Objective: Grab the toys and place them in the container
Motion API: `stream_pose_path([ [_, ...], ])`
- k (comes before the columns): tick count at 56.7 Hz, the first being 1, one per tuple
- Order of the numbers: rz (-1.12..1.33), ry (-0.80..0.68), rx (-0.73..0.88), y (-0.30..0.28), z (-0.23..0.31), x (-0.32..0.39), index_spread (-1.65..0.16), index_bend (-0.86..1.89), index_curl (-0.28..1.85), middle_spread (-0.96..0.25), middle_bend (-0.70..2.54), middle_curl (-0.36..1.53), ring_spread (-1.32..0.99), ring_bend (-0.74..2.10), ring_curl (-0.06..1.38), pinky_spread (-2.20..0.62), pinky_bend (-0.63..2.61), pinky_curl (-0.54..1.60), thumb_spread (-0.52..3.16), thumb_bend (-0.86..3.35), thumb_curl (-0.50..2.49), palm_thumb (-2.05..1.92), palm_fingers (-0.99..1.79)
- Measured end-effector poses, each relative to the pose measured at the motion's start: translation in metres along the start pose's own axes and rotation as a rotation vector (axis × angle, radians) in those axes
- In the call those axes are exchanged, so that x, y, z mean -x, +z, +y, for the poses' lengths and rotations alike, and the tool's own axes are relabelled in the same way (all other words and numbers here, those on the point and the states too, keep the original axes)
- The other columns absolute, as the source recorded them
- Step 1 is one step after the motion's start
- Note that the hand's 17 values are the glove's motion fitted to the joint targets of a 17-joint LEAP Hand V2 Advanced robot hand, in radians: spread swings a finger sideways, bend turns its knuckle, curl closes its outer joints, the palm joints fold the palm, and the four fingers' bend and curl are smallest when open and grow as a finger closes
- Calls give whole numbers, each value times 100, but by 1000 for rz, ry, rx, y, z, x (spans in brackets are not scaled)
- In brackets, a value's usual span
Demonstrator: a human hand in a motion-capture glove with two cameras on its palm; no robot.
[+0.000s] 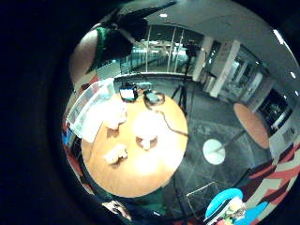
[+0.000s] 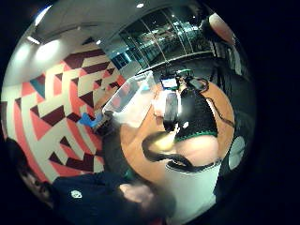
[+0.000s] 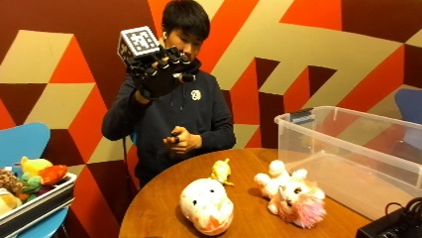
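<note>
Three toys lie on the round wooden table (image 3: 155, 203): a small yellow toy (image 3: 221, 171), a round white plush with pink marks (image 3: 206, 205), and a white and pink furry plush (image 3: 290, 195). A clear plastic container (image 3: 349, 148) stands at the table's right side and holds nothing that I can see. My gloved right hand (image 3: 159, 75) is raised high beside the person's head, far above the toys, with its fingers loosely curled and holding nothing. From the palm, the toys (image 1: 116, 153) (image 1: 147, 127) (image 1: 114, 117) show far below, next to the container (image 1: 89, 110).
The bare left hand (image 3: 181, 141) holds a small dark object at chest height behind the table. A tray of colourful toys (image 3: 29, 191) sits on a blue chair at the left. Black equipment and cables (image 3: 395, 225) lie at the table's near right edge.
</note>
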State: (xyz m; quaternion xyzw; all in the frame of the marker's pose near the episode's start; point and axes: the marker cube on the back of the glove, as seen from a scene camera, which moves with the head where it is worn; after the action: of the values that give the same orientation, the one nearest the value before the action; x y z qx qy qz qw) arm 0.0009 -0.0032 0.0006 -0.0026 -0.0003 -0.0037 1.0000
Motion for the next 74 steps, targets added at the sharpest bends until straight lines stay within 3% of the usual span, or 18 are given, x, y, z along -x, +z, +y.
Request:
stream_pose_path([
  [9, -32, -20, 30, 7, -33, -9, -16, 20, 14, -1, 20, 9, -5, 29, 9, 0, 48, 17, 101, 19, 8, 17, 36],
  [19, -20, -16, 133, 36, -60, -18, -21, 15, 17, -1, 19, 15, -6, 34, 12, 1, 56, 23, 137, 21, 15, 14, 33],
  [30, 61, -28, 322, 90, -85, -33, -26, 14, 19, -1, 16, 18, -5, 32, 14, 3, 75, 30, 148, 18, 20, 9, 10],
  [45, 79, 54, 776, 195, -91, -62, -29, 11, 21, 0, 8, 16, 2, 18, 14, 7, 99, 37, 136, 4, 21, -4, -24],
  [46, 90, 55, 801, 202, -88, -65, -30, -15, 13, -3, 129, 48, 2, -8, 6, 7, 77, 30, 134, 2, 22, -4, 19],
  [47, 100, 55, 822, 210, -85, -68, -30, 13, 18, -1, 21, 15, 3, 18, 11, 7, 101, 38, 132, 1, 22, -4, -30],
  [60, 105, 72, 999, 276, -41, -89, -29, 9, 18, 1, 8, 15, 5, 16, 14, 9, 108, 39, 118, -3, 25, -2, -32],
  [74, 115, -2, 984, 297, -22, -84, -31, 16, 19, 2, 8, 12, 6, 27, 20, 6, 121, 41, 119, 4, 31, 15, -11],
])
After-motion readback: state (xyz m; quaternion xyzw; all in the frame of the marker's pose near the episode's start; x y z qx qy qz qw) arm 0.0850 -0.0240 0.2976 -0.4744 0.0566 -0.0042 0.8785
